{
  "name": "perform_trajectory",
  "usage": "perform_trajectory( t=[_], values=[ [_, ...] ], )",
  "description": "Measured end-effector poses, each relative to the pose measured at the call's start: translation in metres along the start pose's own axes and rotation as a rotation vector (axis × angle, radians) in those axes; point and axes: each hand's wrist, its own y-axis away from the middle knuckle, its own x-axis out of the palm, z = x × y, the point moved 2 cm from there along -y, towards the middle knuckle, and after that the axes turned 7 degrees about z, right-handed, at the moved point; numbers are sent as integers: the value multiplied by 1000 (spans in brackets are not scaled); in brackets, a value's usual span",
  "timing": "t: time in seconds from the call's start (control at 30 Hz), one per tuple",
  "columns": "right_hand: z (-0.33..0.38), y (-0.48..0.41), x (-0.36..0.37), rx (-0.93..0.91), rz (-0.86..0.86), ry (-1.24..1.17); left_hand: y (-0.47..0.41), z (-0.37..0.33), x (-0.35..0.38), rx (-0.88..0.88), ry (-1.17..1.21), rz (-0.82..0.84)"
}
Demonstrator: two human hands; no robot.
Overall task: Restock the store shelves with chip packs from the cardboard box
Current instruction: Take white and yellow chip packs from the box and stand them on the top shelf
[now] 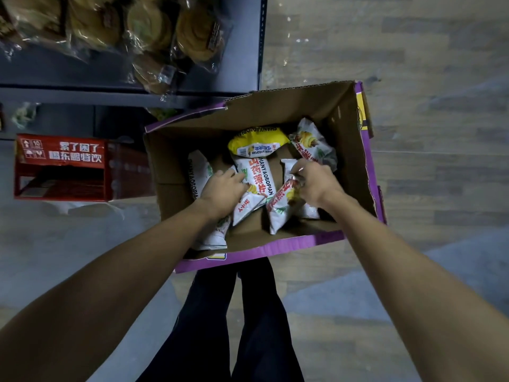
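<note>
1. Both hands are down in the box (170, 161), which stands on the floor beside the shelf (110, 95). The left hand (223, 188) curls its fingers over the middle pack's (256, 177) edge. The right hand (314, 183) pinches the right pack's (281, 208) crumpled top.
2. Risk: the slick foil may slip from so small a pinch, and squeezing harder could crush the chips.
3. Hidden: both hands' fingertips. Whether the right hand holds one pack or two cannot be told.

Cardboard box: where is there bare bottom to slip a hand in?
Bare bottom along the left wall and a strip by the near wall. Crowded at centre and right, where the right hand grips a chip pack.
</note>
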Motion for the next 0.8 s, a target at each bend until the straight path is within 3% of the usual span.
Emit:
perform_trajectory(
  t=[0.17, 0.3, 0.37, 0.47, 0.6, 0.7, 0.8],
  values=[
    [-4, -5, -22, -47, -152, -13, -7, -6, -25, -61, 192, -35],
    [0, -1, -28, -57, -409, 136, -14, -10, -39, -229, 351, -117],
    [2, 2, -25, -14, -433, 201, -18, -16, -38, -296, 345, -110],
    [5, 8, -18, -127, -350, 391, -21, -23, -36, -389, 348, -77],
    [1, 4, -8, -341, -77, 734, -22, -30, -28, -465, 413, -79],
    [-3, -4, -2, -354, 34, 898, -20, -36, -24, -464, 461, -150],
    [-5, -11, 1, -264, 34, 947, -17, -42, -17, -384, 461, -139]
  ],
)
